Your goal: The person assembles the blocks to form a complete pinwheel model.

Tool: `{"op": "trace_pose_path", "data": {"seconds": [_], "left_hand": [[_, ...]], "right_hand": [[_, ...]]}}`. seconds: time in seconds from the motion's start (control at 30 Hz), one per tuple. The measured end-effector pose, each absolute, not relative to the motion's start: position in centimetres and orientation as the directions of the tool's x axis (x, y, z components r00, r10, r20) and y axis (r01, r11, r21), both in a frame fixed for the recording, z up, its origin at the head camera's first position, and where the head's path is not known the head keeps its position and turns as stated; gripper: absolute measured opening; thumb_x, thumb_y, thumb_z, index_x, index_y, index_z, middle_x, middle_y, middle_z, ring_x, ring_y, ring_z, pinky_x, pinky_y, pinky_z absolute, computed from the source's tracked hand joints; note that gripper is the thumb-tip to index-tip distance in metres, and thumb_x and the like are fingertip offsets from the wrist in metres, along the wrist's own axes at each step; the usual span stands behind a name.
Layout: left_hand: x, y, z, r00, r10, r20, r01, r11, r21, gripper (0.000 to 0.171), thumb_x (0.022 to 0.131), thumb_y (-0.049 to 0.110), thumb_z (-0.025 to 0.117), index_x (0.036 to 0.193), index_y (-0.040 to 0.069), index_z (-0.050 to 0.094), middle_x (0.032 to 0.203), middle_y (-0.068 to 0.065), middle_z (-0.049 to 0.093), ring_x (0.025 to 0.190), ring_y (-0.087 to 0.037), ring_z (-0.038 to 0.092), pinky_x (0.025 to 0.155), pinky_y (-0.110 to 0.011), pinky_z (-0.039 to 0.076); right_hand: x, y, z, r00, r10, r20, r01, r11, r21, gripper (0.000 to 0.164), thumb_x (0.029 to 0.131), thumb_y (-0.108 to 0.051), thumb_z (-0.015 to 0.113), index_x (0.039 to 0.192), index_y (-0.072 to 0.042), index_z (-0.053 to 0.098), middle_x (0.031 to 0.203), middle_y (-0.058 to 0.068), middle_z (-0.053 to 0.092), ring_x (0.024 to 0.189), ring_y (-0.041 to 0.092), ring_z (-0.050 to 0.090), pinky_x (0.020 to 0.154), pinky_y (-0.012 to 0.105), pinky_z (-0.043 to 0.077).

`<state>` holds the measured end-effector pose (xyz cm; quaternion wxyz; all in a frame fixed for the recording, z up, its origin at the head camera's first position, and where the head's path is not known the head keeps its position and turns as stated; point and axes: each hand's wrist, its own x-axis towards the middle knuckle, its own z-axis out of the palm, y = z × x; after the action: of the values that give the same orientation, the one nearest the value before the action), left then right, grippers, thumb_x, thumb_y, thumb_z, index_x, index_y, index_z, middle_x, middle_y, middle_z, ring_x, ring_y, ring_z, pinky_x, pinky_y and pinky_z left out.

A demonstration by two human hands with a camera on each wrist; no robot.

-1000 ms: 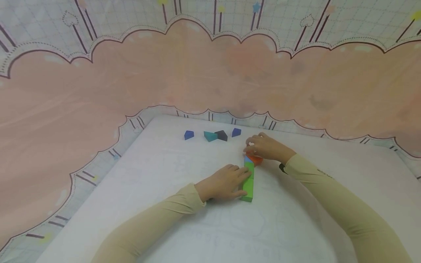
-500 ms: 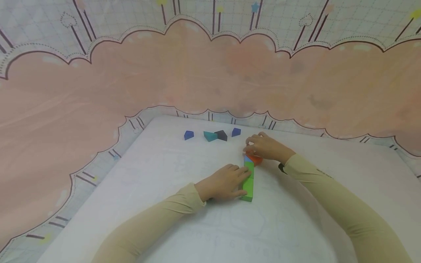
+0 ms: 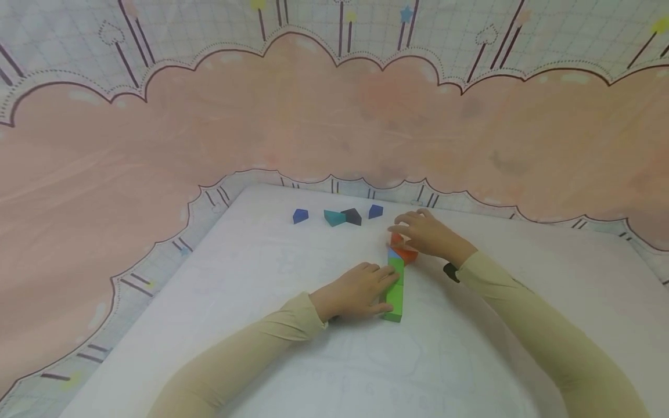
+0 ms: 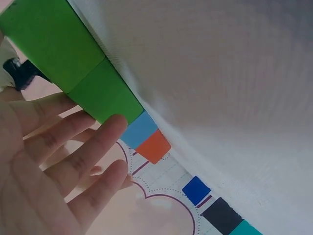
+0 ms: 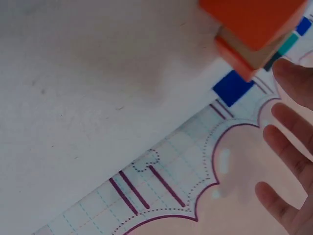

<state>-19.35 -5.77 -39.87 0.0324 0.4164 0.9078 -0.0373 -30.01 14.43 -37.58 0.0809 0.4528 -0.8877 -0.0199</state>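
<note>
Green far block and green near block lie end to end beside and under the left hand, whose nearly straight fingers are slightly apart. Its fingertips rest against the far block, its thumb at the near one, clamped on neither. Just beyond the left fingers, a light blue piece touches the green row, and an angled orange piece sits against it, below the right hand. A second orange piece shows under the right fingertips. The right thumb and fingers are spread apart, clamped on nothing; whether they touch the orange top, I cannot tell.

Farther off, leftward of the right fingers, stands a dark blue block; next along are a dark grey block and a teal block, touching each other, then a second blue block, well apart. All lie on the white bench. Just behind the right fingers, at the wrist, is a black band; well past both hands rises a pink patterned backdrop.
</note>
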Motion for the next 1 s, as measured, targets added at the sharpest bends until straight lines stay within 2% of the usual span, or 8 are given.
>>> {"op": "trace_pose_path", "data": {"seconds": [0.1,0.27,0.4,0.53,0.63,0.73,0.83,1.0], "left_hand": [[-19.4,-5.7,-39.8,-0.653,0.752,-0.088,0.757,0.653,-0.034,0.067,0.093,0.053,0.046,0.145,0.012,0.034,0.147,-0.004,0.04,0.132,-0.02,0.043,0.111,-0.034,0.034],[-19.9,-5.7,-39.7,-0.659,0.75,-0.06,0.752,0.659,-0.018,0.068,0.091,0.053,0.05,0.143,0.011,0.037,0.143,-0.004,0.044,0.127,-0.019,0.047,0.109,-0.034,0.036],[-20.6,-6.2,-39.7,-0.681,0.731,-0.039,0.732,0.681,-0.02,0.066,0.09,0.053,0.051,0.14,0.011,0.041,0.14,-0.004,0.047,0.125,-0.019,0.049,0.108,-0.034,0.038],[-21.3,-6.9,-39.3,-0.702,0.711,-0.045,0.712,0.702,-0.023,0.063,0.091,0.05,0.051,0.14,0.01,0.041,0.141,-0.006,0.046,0.128,-0.022,0.047,0.109,-0.037,0.037],[-22.1,-7.5,-39.1,-0.721,0.691,-0.059,0.692,0.721,-0.011,0.063,0.092,0.048,0.052,0.141,0.01,0.04,0.144,-0.007,0.044,0.131,-0.023,0.044,0.111,-0.038,0.035],[-23.3,-8.0,-39.0,-0.739,0.671,-0.06,0.673,0.74,-0.009,0.062,0.092,0.046,0.053,0.141,0.011,0.04,0.145,-0.007,0.043,0.132,-0.023,0.043,0.113,-0.039,0.033],[-24.8,-8.7,-38.8,-0.75,0.66,-0.05,0.661,0.75,-0.008,0.059,0.092,0.043,0.053,0.14,0.011,0.041,0.145,-0.008,0.043,0.134,-0.024,0.041,0.114,-0.039,0.031],[-27.7,-9.5,-38.1,-0.756,0.654,0.013,0.654,0.756,-0.042,0.051,0.093,0.036,0.053,0.135,0.007,0.047,0.139,-0.012,0.047,0.13,-0.027,0.045,0.112,-0.04,0.034]], "right_hand": [[-28.6,14.6,-37.3,-0.592,-0.786,0.18,-0.786,0.612,0.084,0.045,0.079,-0.015,0.074,0.122,-0.013,0.06,0.119,0.011,0.063,0.113,0.031,0.057,0.101,0.054,0.04],[-25.5,14.9,-37.7,-0.547,-0.777,0.311,-0.798,0.596,0.085,0.046,0.073,-0.011,0.079,0.114,-0.007,0.06,0.111,0.012,0.064,0.107,0.031,0.058,0.095,0.056,0.042],[-23.1,14.9,-38.4,-0.534,-0.773,0.342,-0.799,0.594,0.096,0.046,0.078,-0.025,0.075,0.117,-0.006,0.059,0.112,0.009,0.063,0.107,0.028,0.058,0.095,0.056,0.043],[-21.3,14.9,-38.8,-0.532,-0.791,0.303,-0.8,0.586,0.127,0.053,0.08,-0.039,0.071,0.119,-0.005,0.058,0.116,0.009,0.061,0.111,0.027,0.057,0.097,0.054,0.042],[-20.6,14.8,-39.2,-0.52,-0.811,0.267,-0.809,0.568,0.152,0.052,0.081,-0.045,0.068,0.114,-0.008,0.058,0.114,0.007,0.062,0.109,0.025,0.057,0.098,0.052,0.042],[-20.2,14.8,-39.7,-0.489,-0.832,0.26,-0.825,0.539,0.173,0.048,0.081,-0.048,0.067,0.111,-0.01,0.058,0.109,0.005,0.061,0.106,0.023,0.057,0.097,0.052,0.042],[-20.1,15.0,-40.2,-0.43,-0.854,0.292,-0.847,0.494,0.198,0.044,0.08,-0.046,0.067,0.106,-0.011,0.059,0.104,0.004,0.061,0.103,0.022,0.056,0.095,0.051,0.043],[-20.0,15.2,-40.4,-0.364,-0.868,0.339,-0.868,0.448,0.216,0.04,0.079,-0.044,0.069,0.1,-0.011,0.06,0.1,0.004,0.061,0.1,0.022,0.056,0.093,0.051,0.044]]}}
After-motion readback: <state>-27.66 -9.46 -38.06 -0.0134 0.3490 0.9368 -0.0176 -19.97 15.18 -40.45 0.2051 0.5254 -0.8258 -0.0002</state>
